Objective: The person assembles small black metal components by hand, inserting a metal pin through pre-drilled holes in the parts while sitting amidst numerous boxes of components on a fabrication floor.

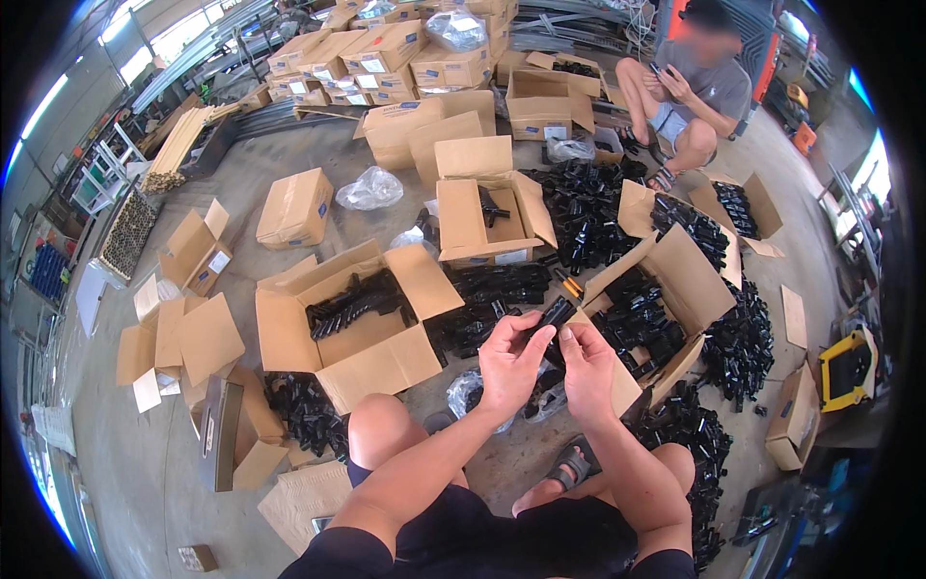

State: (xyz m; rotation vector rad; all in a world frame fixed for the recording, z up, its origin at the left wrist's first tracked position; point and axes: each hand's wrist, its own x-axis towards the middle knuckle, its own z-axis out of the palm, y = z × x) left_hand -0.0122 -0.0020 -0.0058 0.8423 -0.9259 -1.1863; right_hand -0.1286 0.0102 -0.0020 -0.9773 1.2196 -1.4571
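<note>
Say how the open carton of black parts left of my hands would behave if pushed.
The carton would probably feel heavy, given the black parts lying inside. Its splayed cardboard flaps would likely bend under pressure. Wide and low, it seems unlikely to tip.

A white-and-blue rectangular label [511, 258] is sitting on the front wall of the open brown cardboard box [461, 214] near the centre. A white rectangular label [556, 132] is marking the open brown carton [526, 125] behind it, and a pale rectangular label [219, 261] is showing on a small open brown box [183, 259] at left. Their lettering is appearing too small to read.
</note>
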